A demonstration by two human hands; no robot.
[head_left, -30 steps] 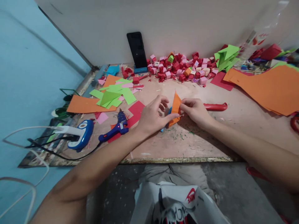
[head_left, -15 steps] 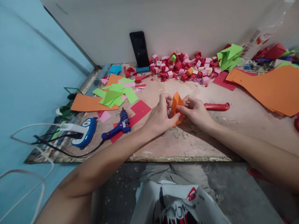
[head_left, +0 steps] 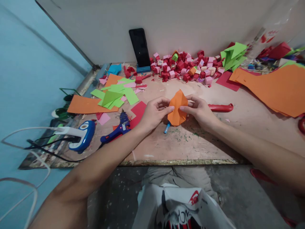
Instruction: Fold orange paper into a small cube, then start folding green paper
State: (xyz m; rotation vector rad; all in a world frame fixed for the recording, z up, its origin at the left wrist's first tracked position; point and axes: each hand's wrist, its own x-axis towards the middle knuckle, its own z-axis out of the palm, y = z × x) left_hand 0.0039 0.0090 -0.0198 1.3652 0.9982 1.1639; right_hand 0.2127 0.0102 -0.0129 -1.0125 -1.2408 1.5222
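Observation:
A creased orange paper piece (head_left: 177,108) is held up over the middle of the table, its broad face showing. My left hand (head_left: 156,112) pinches its left edge, thumb in front and fingers behind. At the right edge, my right hand (head_left: 199,109) grips the same paper with its thumb on the near face. Just below the paper, a small blue stick-like object (head_left: 167,128) pokes out; its upper end is hidden. A red-handled tool (head_left: 221,107) lies to the right of my right hand.
A blue glue gun (head_left: 121,124) and a blue-white power adapter (head_left: 85,135) with cables lie left. Green paper strips (head_left: 113,97), a propped phone (head_left: 140,47), small paper cubes (head_left: 182,66) and orange sheets (head_left: 274,87) surround the work spot.
The orange paper has turned from a narrow folded look to its broad face. My left hand has shifted left to its edge, and the blue object shows more. The view has shifted slightly.

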